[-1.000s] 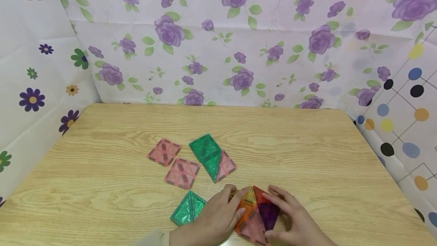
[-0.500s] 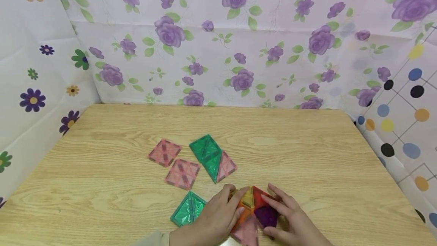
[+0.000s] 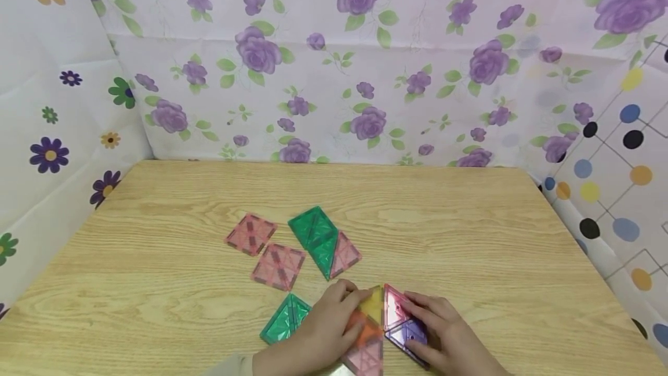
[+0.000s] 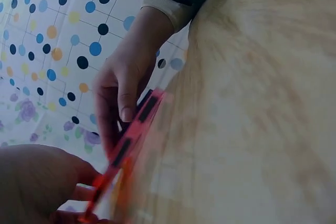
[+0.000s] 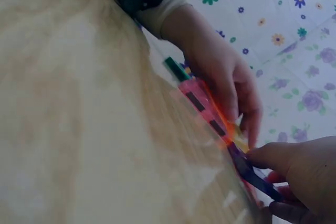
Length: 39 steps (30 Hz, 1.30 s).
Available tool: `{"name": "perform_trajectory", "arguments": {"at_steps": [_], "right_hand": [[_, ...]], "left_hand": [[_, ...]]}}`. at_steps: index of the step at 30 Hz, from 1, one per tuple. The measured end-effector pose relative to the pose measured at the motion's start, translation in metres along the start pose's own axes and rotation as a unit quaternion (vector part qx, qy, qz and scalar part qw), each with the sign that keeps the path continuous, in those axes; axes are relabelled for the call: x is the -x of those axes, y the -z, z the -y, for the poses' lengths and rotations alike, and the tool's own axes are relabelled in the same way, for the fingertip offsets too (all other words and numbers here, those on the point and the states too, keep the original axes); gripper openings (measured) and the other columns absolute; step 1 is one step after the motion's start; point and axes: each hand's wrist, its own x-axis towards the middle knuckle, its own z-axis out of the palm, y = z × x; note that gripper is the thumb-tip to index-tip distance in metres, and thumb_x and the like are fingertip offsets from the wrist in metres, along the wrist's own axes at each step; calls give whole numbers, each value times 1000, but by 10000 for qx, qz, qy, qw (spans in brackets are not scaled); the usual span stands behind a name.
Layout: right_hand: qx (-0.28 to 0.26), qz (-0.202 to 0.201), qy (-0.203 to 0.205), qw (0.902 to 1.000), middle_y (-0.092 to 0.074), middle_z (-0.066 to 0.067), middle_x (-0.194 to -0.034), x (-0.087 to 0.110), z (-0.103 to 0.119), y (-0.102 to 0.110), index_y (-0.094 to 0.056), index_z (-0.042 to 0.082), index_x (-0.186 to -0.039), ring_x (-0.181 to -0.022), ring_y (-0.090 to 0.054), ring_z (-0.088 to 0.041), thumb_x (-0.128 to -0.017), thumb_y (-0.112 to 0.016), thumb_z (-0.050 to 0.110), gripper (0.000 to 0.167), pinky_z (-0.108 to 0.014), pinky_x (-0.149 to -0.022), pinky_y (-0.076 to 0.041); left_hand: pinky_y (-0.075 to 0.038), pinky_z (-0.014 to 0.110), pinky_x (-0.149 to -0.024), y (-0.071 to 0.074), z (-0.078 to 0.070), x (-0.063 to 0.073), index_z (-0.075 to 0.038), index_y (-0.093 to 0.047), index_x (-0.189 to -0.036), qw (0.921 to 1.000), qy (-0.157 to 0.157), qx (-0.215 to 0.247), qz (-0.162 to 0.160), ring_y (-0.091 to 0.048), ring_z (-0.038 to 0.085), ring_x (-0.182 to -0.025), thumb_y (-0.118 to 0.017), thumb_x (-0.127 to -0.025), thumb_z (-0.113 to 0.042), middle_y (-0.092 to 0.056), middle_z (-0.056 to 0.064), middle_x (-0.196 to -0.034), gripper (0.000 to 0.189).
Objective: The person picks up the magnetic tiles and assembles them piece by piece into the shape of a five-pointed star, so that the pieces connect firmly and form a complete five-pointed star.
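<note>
Nearest you, a pink tile lies below your left hand's fingers; that left hand grasps the orange tile, index finger on the yellow tile. Just right of it, your right hand has the purple tile and red tile gripped. Green tiles sit left of your left fingers, with pink squares farther beyond on the surface.

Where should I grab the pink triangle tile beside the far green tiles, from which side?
Pinch the pink triangle tile by its right corner, likely best from the right: it lies flat and its left edge meets the far green tiles.
</note>
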Motion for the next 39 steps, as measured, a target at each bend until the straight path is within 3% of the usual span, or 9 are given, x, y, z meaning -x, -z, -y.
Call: {"name": "perform_trajectory", "arguments": {"at_steps": [4, 9, 14, 18, 25, 28, 35, 39], "right_hand": [[-148, 600, -302, 9976, -56, 2, -134, 0, -4, 11, -60, 20, -130, -114, -53, -15, -85, -72, 36, 50, -26, -87, -53], [-406, 1338, -509, 9889, -53, 5, -138, 2, -12, 27, -53, 28, -136, -119, -51, -16, -85, -67, 49, 57, -28, -93, -51], [-509, 1902, -335, 9799, -49, 5, -143, 3, -20, 34, -43, 31, -144, -119, -45, -11, -81, -65, 60, 73, -26, -93, -50], [-407, 1830, 71, 9822, -47, 2, -145, 5, -23, 35, -40, 27, -147, -117, -42, -5, -81, -65, 58, 77, -23, -89, -50], [-423, 1312, 500, 9892, -47, -2, -144, 7, -23, 27, -41, 20, -146, -113, -36, 3, -81, -69, 52, 78, -18, -83, -47], [-521, 1355, 541, 9879, -47, -4, -144, 7, -24, 28, -41, 18, -146, -112, -36, 2, -81, -69, 50, 78, -17, -81, -47], [-495, 1729, 305, 9832, -45, 3, -147, 6, -27, 35, -41, 25, -146, -112, -39, 4, -82, -67, 54, 75, -18, -85, -47], [-614, 1776, 301, 9817, -46, 1, -147, 6, -27, 34, -41, 24, -146, -108, -39, 4, -83, -66, 53, 74, -17, -83, -46]], "left_hand": [[-47, 29, -93, 8, 3, 4, -18, -53, -135, 9952, -544, -775, 257, -47, 12, -110, -63, -92, -35, -52, -2, -125, 47], [-46, 36, -100, 22, 11, 12, -25, -36, -147, 9809, -1210, -1291, 806, -44, 16, -123, -72, -78, -55, -47, 1, -137, 84], [-44, 38, -103, 25, 18, 16, -18, -39, -146, 9714, -1447, -1759, 666, -45, 17, -126, -70, -76, -61, -48, 1, -139, 88], [-43, 37, -103, 22, 20, 16, -13, -45, -142, 9723, -1511, -1722, 472, -46, 15, -123, -65, -79, -63, -50, -1, -136, 83], [-45, 34, -100, 17, 23, 17, -14, -46, -142, 9786, -1511, -1360, 322, -46, 14, -119, -64, -81, -61, -50, 0, -133, 80], [-47, 29, -96, 15, 25, 17, -14, -47, -142, 9802, -1561, -1183, 297, -47, 12, -115, -64, -79, -61, -50, 1, -131, 80], [-45, 27, -94, 13, 29, 15, -15, -52, -138, 9635, -2140, -1602, -155, -47, 10, -108, -66, -72, -67, -53, -3, -121, 85], [-45, 29, -95, 12, 30, 16, -15, -52, -138, 9634, -2167, -1569, -147, -47, 10, -111, -64, -76, -66, -53, -4, -121, 82]]}}
